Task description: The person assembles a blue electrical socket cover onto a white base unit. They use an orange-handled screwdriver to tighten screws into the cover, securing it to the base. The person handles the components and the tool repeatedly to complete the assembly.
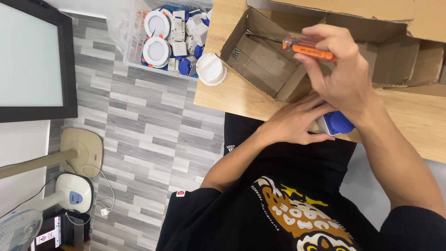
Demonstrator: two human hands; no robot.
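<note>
My right hand (pixel 341 69) grips an orange-handled screwdriver (pixel 306 48), its thin shaft pointing left over an open cardboard box (pixel 260 60). Below it my left hand (pixel 297 122) lies at the wooden table's (pixel 223 100) near edge, fingers closed around a small blue and white plastic part (pixel 338 123) that is mostly hidden by both hands. A round white lamp fitting (pixel 211 69) sits at the table's left edge, apart from both hands. A few small screws (pixel 237 53) lie inside the box.
A clear bin (pixel 134 51) holding several white round lamps and blue parts stands on the grey plank floor. A dark framed panel (pixel 35 60) leans at the left. A fan base and cables (pixel 74 193) are at the lower left.
</note>
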